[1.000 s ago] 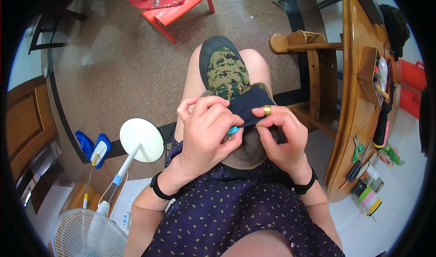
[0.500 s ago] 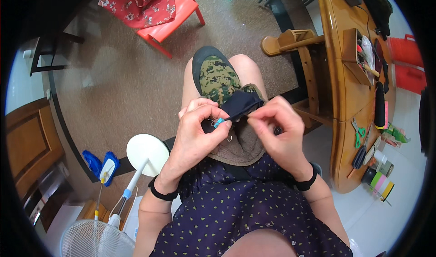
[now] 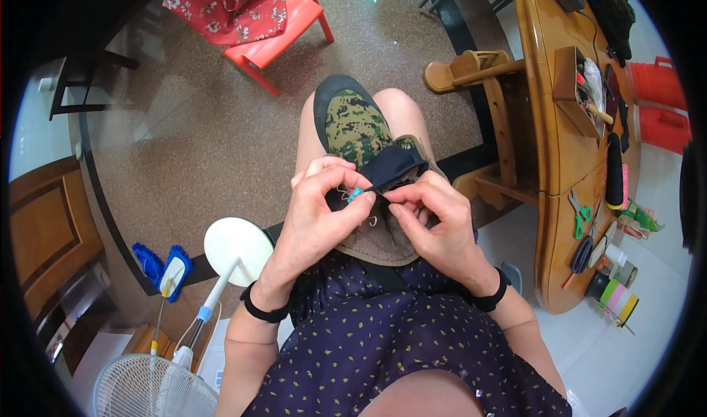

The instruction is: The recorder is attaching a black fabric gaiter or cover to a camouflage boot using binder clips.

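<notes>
A camouflage shoe (image 3: 357,126) with a dark sole lies across my lap, toe pointing away. Black cloth (image 3: 394,168) is bunched up at its opening. My left hand (image 3: 317,207) is closed in a pinch on the cloth's left edge, with a small light-blue piece (image 3: 355,195) showing at its fingertips. Close beside it, my right hand (image 3: 442,214) pinches something thin and dark at the cloth's edge, too small to make out. A pale loop of thread (image 3: 373,222) shows on the shoe's brownish inner lining (image 3: 375,246).
At the right, a wooden table (image 3: 549,218) carries a box of small items (image 3: 578,96), green-handled scissors (image 3: 581,214) and a striped spool (image 3: 617,301). A red stool (image 3: 276,37) stands ahead. A white fan (image 3: 155,387) and blue mop heads (image 3: 177,270) are at the left.
My right hand has moved left and slightly nearer to me, bringing its fingertips close to my left hand's. My left hand keeps its pinch on the black cloth.
</notes>
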`<state>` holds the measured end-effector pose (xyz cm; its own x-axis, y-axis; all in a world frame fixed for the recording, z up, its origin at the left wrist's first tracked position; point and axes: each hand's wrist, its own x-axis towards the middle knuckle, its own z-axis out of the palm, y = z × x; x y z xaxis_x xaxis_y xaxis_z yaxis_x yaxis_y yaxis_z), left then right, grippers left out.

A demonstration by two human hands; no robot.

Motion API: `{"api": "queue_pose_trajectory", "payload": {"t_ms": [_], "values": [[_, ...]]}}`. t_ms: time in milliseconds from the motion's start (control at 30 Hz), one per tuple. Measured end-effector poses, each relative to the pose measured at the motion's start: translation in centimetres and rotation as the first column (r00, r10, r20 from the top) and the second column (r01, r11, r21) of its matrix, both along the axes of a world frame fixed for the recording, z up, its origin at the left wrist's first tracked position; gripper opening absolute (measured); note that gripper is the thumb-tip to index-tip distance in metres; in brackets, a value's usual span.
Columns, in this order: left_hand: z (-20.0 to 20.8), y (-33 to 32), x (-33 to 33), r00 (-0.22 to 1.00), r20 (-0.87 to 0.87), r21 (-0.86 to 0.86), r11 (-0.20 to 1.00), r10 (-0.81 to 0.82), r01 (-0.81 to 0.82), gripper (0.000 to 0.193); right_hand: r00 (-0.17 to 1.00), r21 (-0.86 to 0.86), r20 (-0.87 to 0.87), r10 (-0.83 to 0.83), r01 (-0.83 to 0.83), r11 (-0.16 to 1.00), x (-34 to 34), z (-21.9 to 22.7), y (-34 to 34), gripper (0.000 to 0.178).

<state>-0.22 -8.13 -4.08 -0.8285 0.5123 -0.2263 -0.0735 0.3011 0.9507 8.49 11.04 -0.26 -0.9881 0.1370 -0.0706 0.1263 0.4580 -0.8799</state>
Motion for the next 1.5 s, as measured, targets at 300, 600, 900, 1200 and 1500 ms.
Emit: {"api": "queue_pose_trajectory", "payload": {"t_ms": [300, 600, 900, 1200, 1500], "values": [[0.5, -0.3, -1.0, 0.994, 0.059, 0.044, 0.995, -0.09, 0.088, 0.015, 1.0, 0.005, -0.03, -0.002, 0.002, 1.0, -2.5, -0.3, 1.3, 0.012], [1.1, 0.1, -1.5, 0.983, 0.165, 0.076, 0.995, -0.077, 0.065, 0.013, 0.997, -0.015, 0.074, -0.011, 0.012, 1.0, -2.9, -0.2, 1.9, 0.009], [1.3, 0.0, -1.6, 0.958, -0.246, -0.123, 0.985, -0.147, 0.12, 0.016, 0.991, -0.031, 0.132, 0.002, 0.002, 1.0, -2.9, 0.5, 1.9, 0.01], [1.7, -0.4, -1.8, 0.98, -0.157, -0.1, 0.989, -0.123, 0.109, 0.02, 0.985, -0.12, 0.146, 0.092, -0.074, 0.99, -3.1, 0.8, 0.8, 0.009], [0.8, -1.3, -2.2, 0.998, -0.02, 0.064, 0.996, -0.058, 0.059, 0.023, 0.991, -0.171, 0.114, 0.076, -0.055, 0.984, -2.9, 0.1, 0.3, 0.008]]}}
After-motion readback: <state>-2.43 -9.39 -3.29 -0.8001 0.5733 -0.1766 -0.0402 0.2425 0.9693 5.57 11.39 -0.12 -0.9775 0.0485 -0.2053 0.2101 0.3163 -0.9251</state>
